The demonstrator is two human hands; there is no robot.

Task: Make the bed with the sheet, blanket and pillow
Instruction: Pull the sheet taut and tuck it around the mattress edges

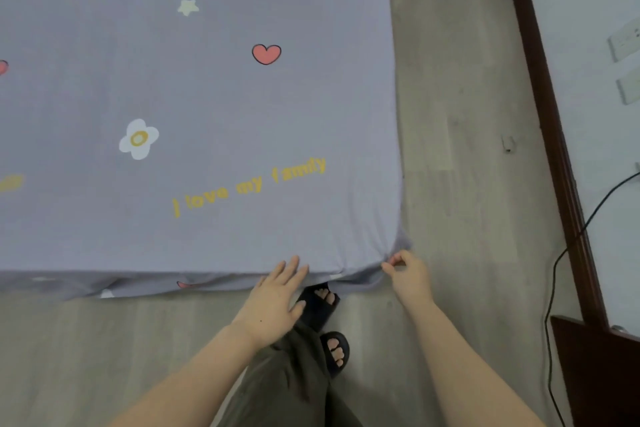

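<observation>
Sheet (207, 97) is spread flat over the bed, corner nearest me. Right hand (410, 276) pinches the fabric right at that corner; left hand (273, 302), fingers spread, sits just beside it along the near edge. Right's closer for tucking, I'd say.

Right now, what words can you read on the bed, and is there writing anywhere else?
"I love my family": yellow letters printed on the purple sheet, near the corner at the right hand.
Yellow marks at the sheet's top edge and left edge: too blurred or cut off to read.
Wall sockets on the right: no writing that can be read.
</observation>
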